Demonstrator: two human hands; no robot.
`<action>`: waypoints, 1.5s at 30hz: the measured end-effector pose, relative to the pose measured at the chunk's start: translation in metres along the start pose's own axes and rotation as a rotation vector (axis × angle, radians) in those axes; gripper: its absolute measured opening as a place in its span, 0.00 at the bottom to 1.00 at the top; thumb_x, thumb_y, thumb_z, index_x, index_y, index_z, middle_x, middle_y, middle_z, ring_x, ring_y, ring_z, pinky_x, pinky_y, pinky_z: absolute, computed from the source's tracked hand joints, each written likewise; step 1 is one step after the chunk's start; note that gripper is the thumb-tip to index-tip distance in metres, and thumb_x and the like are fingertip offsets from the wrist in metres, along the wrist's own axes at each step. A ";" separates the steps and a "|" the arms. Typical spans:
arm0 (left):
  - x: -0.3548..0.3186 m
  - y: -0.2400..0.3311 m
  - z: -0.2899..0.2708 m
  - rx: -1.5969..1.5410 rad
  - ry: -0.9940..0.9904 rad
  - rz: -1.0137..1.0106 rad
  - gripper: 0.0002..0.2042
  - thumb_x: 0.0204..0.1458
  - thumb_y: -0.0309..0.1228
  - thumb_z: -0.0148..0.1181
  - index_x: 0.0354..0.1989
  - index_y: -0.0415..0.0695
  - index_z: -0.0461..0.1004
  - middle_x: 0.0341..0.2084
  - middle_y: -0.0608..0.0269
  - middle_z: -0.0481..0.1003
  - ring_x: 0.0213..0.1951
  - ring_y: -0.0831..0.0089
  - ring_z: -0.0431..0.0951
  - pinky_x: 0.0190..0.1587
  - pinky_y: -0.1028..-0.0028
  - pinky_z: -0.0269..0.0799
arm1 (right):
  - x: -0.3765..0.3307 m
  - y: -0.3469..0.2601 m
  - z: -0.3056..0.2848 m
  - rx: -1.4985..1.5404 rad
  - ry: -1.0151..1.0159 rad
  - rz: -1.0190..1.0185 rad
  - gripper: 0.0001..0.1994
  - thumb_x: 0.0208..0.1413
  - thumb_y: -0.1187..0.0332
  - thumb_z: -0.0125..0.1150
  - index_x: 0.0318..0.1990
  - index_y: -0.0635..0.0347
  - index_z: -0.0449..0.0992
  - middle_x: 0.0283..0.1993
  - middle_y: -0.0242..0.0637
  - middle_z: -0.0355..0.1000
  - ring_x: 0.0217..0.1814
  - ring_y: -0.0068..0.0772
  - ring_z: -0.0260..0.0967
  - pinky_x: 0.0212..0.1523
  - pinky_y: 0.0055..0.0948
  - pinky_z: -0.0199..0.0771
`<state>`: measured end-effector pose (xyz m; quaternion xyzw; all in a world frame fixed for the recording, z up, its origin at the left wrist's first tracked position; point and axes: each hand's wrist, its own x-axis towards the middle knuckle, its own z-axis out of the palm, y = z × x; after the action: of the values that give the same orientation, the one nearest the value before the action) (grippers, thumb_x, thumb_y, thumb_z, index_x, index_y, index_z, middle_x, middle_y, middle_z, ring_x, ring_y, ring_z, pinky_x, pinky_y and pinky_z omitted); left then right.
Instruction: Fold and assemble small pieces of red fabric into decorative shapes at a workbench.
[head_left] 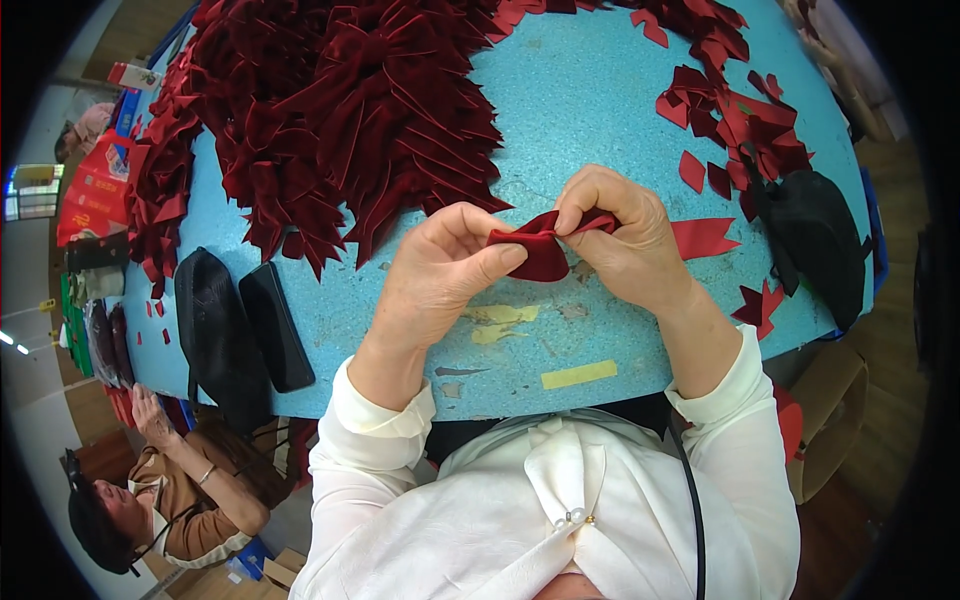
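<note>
Between my hands, above the blue table (400, 320), I hold a dark red velvet bow (543, 262). My left hand (432, 262) pinches its left end between thumb and fingers. My right hand (622, 235) grips the bow's middle and right part, its fingertips pressed together on the folded fabric. Just beyond my left hand lies a big heap of dark red velvet bows (370, 120). To the right of my right hand a flat red ribbon piece (705, 238) with a notched end rests on the table.
Left on the table lie a black pouch (215, 330) and a black phone (276, 330). Loose red ribbon pieces (735, 125) are scattered at right, near a black bag (815, 240). Yellow tape (579, 375) sticks near the front edge. Another person (190, 490) sits at lower left.
</note>
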<state>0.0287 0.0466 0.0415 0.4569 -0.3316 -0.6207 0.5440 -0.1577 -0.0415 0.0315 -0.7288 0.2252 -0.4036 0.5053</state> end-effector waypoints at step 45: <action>0.004 -0.011 0.001 0.622 -0.009 0.489 0.13 0.35 0.16 0.70 0.26 0.43 0.72 0.30 0.64 0.76 0.34 0.75 0.75 0.35 0.77 0.72 | 0.005 -0.014 -0.012 0.257 -0.272 0.568 0.08 0.57 0.72 0.62 0.43 0.64 0.79 0.30 0.27 0.74 0.28 0.13 0.66 0.28 0.16 0.68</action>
<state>0.0238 0.0449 0.0316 0.5048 -0.6052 -0.3446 0.5100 -0.1652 -0.0467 0.0477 -0.6145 0.2968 -0.1710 0.7106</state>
